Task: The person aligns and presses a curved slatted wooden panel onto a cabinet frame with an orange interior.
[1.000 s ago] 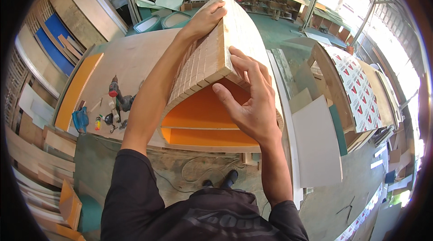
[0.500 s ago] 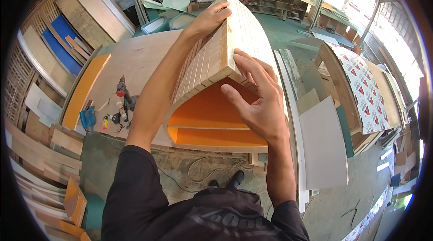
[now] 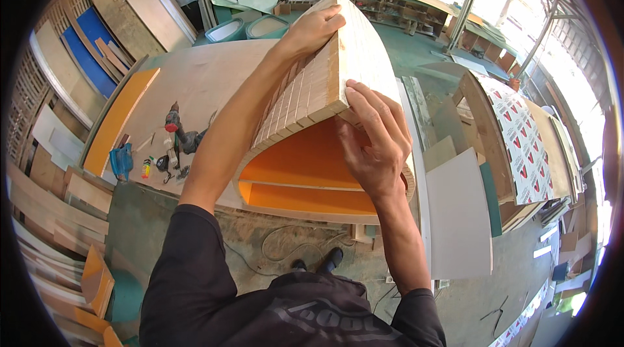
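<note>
A pale wooden panel [image 3: 296,97], scored with many parallel grooves, curves over a body with an orange inside [image 3: 305,162]. Its two sides meet in a raised ridge pointing away from me. My left hand [image 3: 314,33] is closed over the far part of the ridge edge, fingers bent round it. At the near corner my right hand [image 3: 379,136] pinches the panel's edge, fingers on top and thumb underneath. A thin shelf [image 3: 302,184] divides the orange hollow below.
On the worktable [image 3: 195,74] to the left lie a cordless drill [image 3: 185,132], a blue tool [image 3: 121,162] and small items. An orange strip [image 3: 123,123] lies along its left edge. White board [image 3: 458,217] leans at right, near a patterned sheet [image 3: 520,132]. A cable [image 3: 279,236] crosses the floor.
My right hand has closed from a spread pose onto the panel's near corner, its thumb going under the edge. My left hand keeps its hold on the ridge. The view has shifted slightly.
</note>
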`<state>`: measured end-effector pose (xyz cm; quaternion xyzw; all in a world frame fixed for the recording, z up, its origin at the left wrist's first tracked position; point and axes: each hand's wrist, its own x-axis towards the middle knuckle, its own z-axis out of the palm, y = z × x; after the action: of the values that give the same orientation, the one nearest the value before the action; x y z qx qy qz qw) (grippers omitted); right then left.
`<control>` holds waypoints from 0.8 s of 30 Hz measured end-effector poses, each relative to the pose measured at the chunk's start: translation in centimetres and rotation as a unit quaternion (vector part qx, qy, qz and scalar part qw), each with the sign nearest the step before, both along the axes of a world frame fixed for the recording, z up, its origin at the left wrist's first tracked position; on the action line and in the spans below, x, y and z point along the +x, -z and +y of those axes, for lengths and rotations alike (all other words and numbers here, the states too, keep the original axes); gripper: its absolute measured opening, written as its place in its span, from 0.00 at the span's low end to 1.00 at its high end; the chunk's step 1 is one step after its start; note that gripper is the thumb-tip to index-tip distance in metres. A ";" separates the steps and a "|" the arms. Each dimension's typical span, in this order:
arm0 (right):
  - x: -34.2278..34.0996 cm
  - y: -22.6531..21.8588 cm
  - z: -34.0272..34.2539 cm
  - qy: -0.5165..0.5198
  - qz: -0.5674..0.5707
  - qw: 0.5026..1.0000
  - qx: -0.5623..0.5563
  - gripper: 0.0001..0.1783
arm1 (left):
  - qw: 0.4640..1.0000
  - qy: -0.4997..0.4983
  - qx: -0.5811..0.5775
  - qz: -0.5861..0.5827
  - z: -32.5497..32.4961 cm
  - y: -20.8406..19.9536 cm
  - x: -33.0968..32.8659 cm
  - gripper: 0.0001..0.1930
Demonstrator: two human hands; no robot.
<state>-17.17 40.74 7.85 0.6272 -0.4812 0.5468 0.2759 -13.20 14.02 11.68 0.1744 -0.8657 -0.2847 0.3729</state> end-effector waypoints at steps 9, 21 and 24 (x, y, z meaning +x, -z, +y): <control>-0.2 0.3 -0.4 -0.012 -0.017 1.000 -0.005 0.28 | 0.998 -0.065 -0.017 0.009 2.4 -1.3 1.2 0.28; 0.2 -0.1 0.6 -0.057 -0.086 0.993 0.051 0.26 | 0.998 0.050 0.031 0.018 11.1 -1.6 5.7 0.24; 0.4 -0.2 0.8 -0.050 -0.088 0.993 0.055 0.25 | 0.999 0.042 0.014 -0.002 11.1 -1.9 5.5 0.23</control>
<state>-16.74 41.58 8.10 0.6139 -0.5011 0.5856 0.1703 -7.67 25.11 13.56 0.1433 -0.8689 -0.3120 0.3565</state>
